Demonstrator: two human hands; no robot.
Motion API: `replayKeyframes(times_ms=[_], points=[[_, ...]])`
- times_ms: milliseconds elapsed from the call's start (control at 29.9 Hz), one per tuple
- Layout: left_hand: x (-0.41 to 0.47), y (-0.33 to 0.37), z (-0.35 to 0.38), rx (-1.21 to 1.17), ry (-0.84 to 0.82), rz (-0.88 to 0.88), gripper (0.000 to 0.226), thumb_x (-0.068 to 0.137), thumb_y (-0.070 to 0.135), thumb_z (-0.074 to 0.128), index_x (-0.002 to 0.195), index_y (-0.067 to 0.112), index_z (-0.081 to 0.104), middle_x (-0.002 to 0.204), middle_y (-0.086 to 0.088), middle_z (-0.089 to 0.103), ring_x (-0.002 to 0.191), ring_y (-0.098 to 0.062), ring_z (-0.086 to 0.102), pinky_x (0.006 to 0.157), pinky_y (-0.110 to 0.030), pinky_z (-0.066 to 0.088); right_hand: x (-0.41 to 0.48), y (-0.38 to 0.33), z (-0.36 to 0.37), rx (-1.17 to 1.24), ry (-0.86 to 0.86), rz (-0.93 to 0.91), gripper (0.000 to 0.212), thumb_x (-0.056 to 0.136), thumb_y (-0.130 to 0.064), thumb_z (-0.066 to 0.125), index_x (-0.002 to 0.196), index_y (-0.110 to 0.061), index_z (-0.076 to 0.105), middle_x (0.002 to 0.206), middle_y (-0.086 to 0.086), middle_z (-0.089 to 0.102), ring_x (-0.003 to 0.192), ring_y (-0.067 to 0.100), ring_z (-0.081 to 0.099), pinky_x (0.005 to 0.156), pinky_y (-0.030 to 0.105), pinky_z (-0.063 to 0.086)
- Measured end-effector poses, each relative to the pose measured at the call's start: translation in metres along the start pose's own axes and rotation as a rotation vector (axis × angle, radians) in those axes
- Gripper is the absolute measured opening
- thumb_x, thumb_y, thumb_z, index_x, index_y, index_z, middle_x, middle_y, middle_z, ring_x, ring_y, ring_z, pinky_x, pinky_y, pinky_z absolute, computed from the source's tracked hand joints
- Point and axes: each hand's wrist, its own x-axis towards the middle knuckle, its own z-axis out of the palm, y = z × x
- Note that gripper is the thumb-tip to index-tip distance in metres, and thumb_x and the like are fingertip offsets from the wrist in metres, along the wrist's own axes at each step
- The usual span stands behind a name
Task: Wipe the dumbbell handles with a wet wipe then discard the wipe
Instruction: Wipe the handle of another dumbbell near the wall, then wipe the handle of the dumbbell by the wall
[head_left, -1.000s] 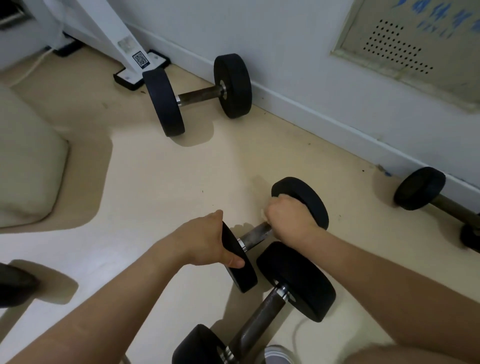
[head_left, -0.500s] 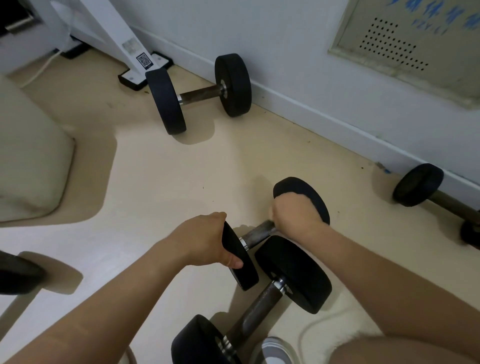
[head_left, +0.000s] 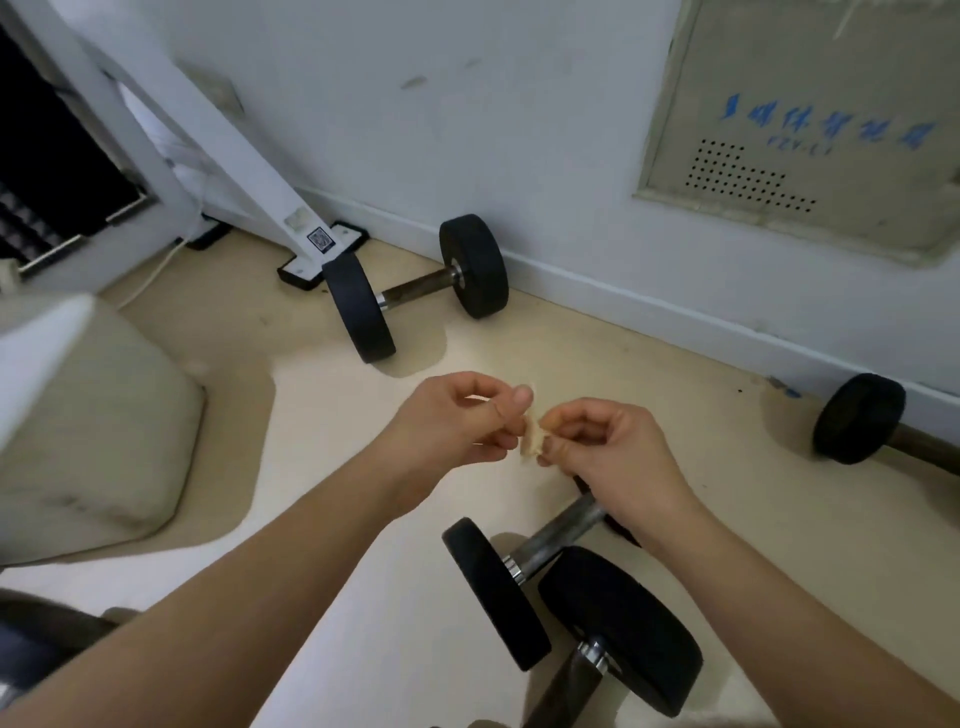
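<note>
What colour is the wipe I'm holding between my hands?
Off-white to cream; the wipe shows only in the head view.

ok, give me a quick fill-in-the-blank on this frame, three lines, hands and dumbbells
1. The left hand and right hand together pinch a small crumpled ____.
2. The dumbbell handle below the right wrist is gripped by ____ hand.
3. The far dumbbell by the wall has ____ weights.
Missing: wipe; neither; black.

Dim, cool indoor light. Soft-edged shadows on the floor beside the cushion and under the far dumbbell. Wide-angle bending at frame edges. Lettering on the wall panel smeared, slightly blurred.
</note>
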Motion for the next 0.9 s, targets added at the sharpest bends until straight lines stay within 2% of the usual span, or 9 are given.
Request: replayKeyframes(times_ms=[134,301,368,401,535,602,702,769,903], points=[[0.0,0.038,-0.002,0.081,-0.045,0.058,0.023,0.07,0.016,0.077,0.088,0.004,0.07,0.073,-0.008,0.07,0.067,-0.015,0.064,0.068,-0.026,0.055,-0.004,-0.03,-0.006,0.11,-0.06,0.0,0.006,0.076,-0.007,0.074,0.077,-0.011,0.07,0.081,0.012,0.072,0.074,0.023,0.063,0.073,0.033,0.051],[-0.009,0.083,-0.015,0.206,-0.036,0.124,0.006,0.083,0.011,0.07,0.088,0.007,0.067,0.08,-0.006,0.071,0.076,-0.015,0.066,0.072,-0.027,0.052,0.0,-0.061,-0.022,0.445,-0.277,0.101,0.01,0.075,-0.008,0.067,0.085,-0.007,0.064,0.082,0.008,0.069,0.077,0.018,0.063,0.066,0.025,0.05],[-0.013,0.095,-0.017,0.184,-0.023,0.118,0.004,0.087,0.01,0.065,0.089,0.007,0.063,0.084,-0.008,0.074,0.078,-0.017,0.069,0.068,-0.024,0.053,0.003,-0.071,-0.026,0.525,-0.278,0.095,0.01,0.078,-0.006,0.065,0.088,-0.008,0.064,0.082,0.009,0.068,0.077,0.019,0.062,0.065,0.025,0.049],[-0.014,0.1,-0.018,0.165,-0.018,0.112,0.003,0.088,0.01,0.064,0.088,0.007,0.062,0.084,-0.01,0.074,0.078,-0.019,0.071,0.066,-0.024,0.054,0.005,-0.075,-0.025,0.474,-0.231,0.064,0.009,0.08,-0.005,0.065,0.088,-0.009,0.064,0.08,0.007,0.069,0.075,0.017,0.061,0.064,0.025,0.049],[-0.01,0.116,-0.014,0.172,-0.005,0.098,0.005,0.088,0.01,0.065,0.084,0.008,0.062,0.083,-0.012,0.074,0.077,-0.02,0.07,0.058,-0.02,0.051,0.013,-0.088,-0.017,-0.143,0.208,-0.2,0.009,0.079,-0.015,0.072,0.077,-0.021,0.066,0.067,-0.006,0.065,0.061,0.005,0.056,0.06,0.022,0.044],[-0.003,0.124,-0.01,0.152,-0.01,0.083,0.008,0.089,0.015,0.064,0.082,0.012,0.063,0.087,-0.011,0.074,0.082,-0.019,0.07,0.061,-0.019,0.05,0.016,-0.101,-0.019,-0.26,0.323,-0.302,0.011,0.081,-0.02,0.069,0.071,-0.025,0.066,0.068,-0.009,0.065,0.062,0.003,0.056,0.06,0.02,0.043],[0.004,0.127,-0.014,0.1,0.007,0.115,0.011,0.09,0.023,0.063,0.083,0.014,0.065,0.085,-0.008,0.074,0.082,-0.018,0.069,0.07,-0.023,0.049,0.018,-0.12,-0.015,-0.244,0.09,-0.323,0.014,0.088,-0.027,0.063,0.079,-0.027,0.075,0.074,-0.009,0.072,0.07,0.006,0.063,0.066,0.021,0.05],[0.005,0.121,-0.027,0.049,0.051,0.155,0.012,0.09,0.021,0.063,0.082,0.013,0.067,0.079,-0.007,0.072,0.075,-0.017,0.066,0.07,-0.025,0.049,0.026,-0.127,-0.001,-0.216,-0.071,-0.265,0.008,0.083,-0.026,0.07,0.089,-0.025,0.075,0.079,-0.005,0.073,0.066,0.005,0.064,0.064,0.017,0.05],[0.008,0.094,-0.065,0.034,0.143,0.186,0.013,0.086,0.019,0.069,0.073,0.017,0.069,0.077,-0.01,0.072,0.075,-0.023,0.066,0.071,-0.032,0.053,0.055,-0.126,0.037,-0.126,-0.108,-0.168,0.021,0.075,-0.008,0.077,0.095,-0.013,0.07,0.077,0.006,0.068,0.066,0.017,0.064,0.064,0.023,0.056]])
